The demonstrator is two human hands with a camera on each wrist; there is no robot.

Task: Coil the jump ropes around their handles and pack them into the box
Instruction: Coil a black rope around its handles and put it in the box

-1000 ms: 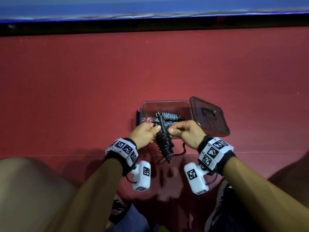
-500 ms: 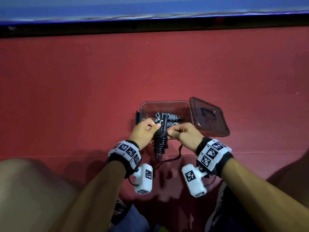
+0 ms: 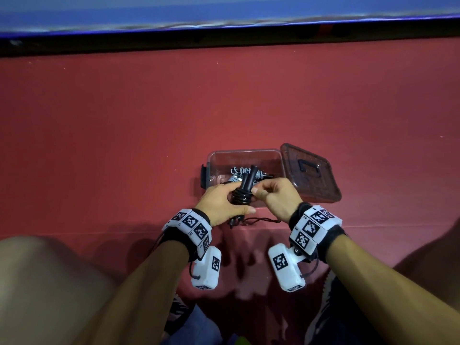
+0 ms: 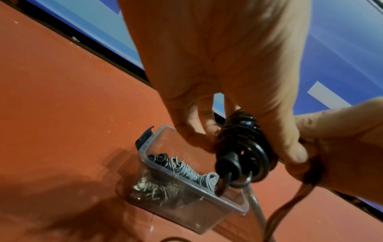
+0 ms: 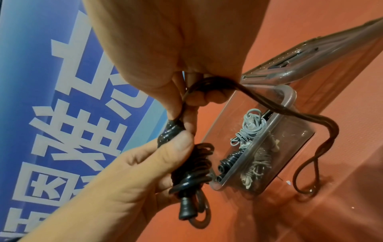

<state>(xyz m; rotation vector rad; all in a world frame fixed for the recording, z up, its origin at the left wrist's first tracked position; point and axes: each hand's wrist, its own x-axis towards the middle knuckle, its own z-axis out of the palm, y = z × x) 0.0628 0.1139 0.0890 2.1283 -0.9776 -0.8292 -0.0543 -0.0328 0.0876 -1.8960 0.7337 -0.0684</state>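
2 hands winding the black rope (image 3: 241, 195) over the box (image 3: 245, 155)
Left hand (image 3: 222, 204) clasps the coiled handles; right hand (image 3: 275, 196) pinches the loose tail (a few turns left, I judge), then pack it.

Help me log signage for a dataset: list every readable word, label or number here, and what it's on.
Blue banner: large white Chinese characters, cropped and partly behind the right hand; none readable whole.
White wrist bands: black square marker codes; tiny letters too small to read.
Clear plastic box: no text seen.
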